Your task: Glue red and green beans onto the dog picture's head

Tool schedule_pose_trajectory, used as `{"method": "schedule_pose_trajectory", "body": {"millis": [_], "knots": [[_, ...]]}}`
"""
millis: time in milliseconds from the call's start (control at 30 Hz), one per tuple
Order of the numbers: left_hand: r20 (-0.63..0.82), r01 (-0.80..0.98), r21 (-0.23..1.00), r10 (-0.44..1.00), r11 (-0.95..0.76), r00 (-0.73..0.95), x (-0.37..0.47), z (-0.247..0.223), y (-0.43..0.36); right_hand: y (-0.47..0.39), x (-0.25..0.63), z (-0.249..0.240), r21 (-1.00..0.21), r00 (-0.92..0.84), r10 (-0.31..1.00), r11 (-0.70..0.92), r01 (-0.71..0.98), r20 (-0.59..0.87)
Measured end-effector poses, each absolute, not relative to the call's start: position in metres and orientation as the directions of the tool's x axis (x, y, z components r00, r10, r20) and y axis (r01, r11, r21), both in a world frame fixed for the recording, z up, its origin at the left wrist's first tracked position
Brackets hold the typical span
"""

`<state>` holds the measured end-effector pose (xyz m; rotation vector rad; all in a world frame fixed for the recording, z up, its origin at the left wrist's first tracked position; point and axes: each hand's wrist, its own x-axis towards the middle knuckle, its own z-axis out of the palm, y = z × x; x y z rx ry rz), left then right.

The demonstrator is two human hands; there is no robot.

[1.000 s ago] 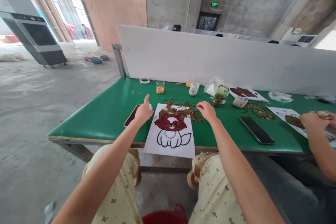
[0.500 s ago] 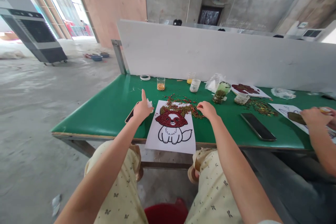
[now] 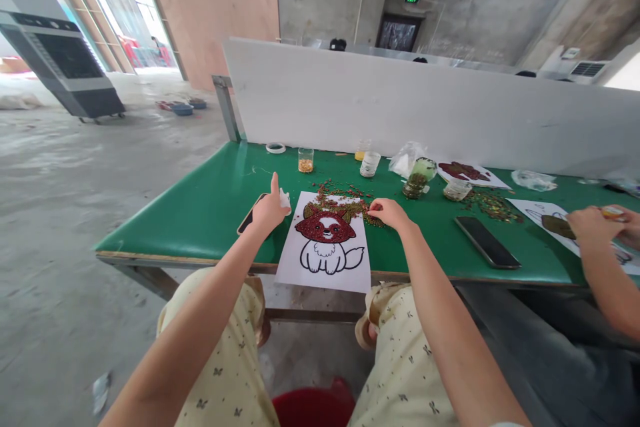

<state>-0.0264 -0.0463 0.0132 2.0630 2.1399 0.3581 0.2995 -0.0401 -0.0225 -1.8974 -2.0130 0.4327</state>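
Observation:
A white sheet with a fox drawing point(image 3: 324, 267) lies at the table's front edge. Dark red beans fill the fox's head point(image 3: 320, 225), with green seeds on its ears; the body is bare outline. My left hand point(image 3: 270, 210) is closed around a small white object point(image 3: 285, 201), its index finger stretched forward, left of the sheet and above a phone point(image 3: 245, 222). My right hand point(image 3: 390, 212) pinches its fingertips together at the right end of the loose seeds and beans point(image 3: 357, 207); what sits between them is too small to tell.
On the green table point(image 3: 170, 213) stand a cup of yellow kernels point(image 3: 306, 161), a whitish cup point(image 3: 370, 165) and a tipped jar of green seeds point(image 3: 417, 181). A black phone point(image 3: 487, 241) lies to the right. Beyond it, a co-worker's hands point(image 3: 597, 223) work over another drawing.
My right hand has shifted slightly left and its fingertips are now in the seed pile. My left hand has barely moved.

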Motion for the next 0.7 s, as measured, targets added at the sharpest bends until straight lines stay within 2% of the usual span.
{"method": "schedule_pose_trajectory", "body": {"millis": [300,467,700], "knots": [[0.054,0.962,0.259,0.993,0.083,-0.101,-0.028,0.015,-0.046,-0.043,0.299,-0.018,-0.386,0.014,1.000,-0.012,0.922,0.002],[0.075,0.956,0.286,0.993,0.068,-0.093,-0.030,0.007,-0.040,-0.042,0.291,-0.017,-0.346,-0.024,0.996,0.054,0.937,0.091],[0.103,0.881,0.472,0.990,0.032,-0.091,-0.038,-0.003,-0.028,-0.038,0.278,-0.019,-0.319,-0.078,0.984,0.128,0.939,0.163]]}}
